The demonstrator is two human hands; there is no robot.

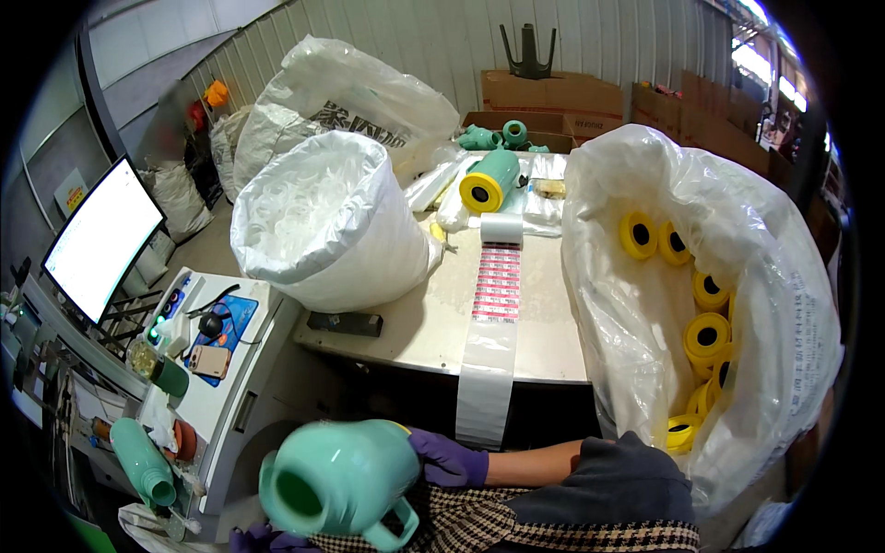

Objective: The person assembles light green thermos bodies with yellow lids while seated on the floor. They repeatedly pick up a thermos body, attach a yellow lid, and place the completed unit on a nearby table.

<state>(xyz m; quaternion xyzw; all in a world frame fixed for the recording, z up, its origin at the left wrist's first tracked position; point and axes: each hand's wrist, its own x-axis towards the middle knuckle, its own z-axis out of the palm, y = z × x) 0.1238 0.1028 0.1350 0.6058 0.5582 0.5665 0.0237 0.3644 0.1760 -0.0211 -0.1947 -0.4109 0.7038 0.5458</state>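
A teal plastic jug body (355, 470) with a handle lies tilted across my lap, its dark round opening turned to the lower left. My right hand (447, 458), in a purple glove, is closed on the jug's far end, where a bit of yellow edge shows. At the bottom edge, just under the jug, part of my left hand (263, 538) in a purple glove is visible; its fingers are mostly hidden or cut off. Beyond the jug, a strip of red-and-white stickers (496, 286) runs from its roll (501, 229) over the table's front edge.
The white table (415, 332) bears a sack of clear plastic pieces (318, 221), a teal jug with yellow base (490, 181) and a dark box (345, 323). At right, a large plastic bag (618, 304) holds several yellow round parts (706, 335). Left are a monitor (103, 240) and another teal jug (143, 461).
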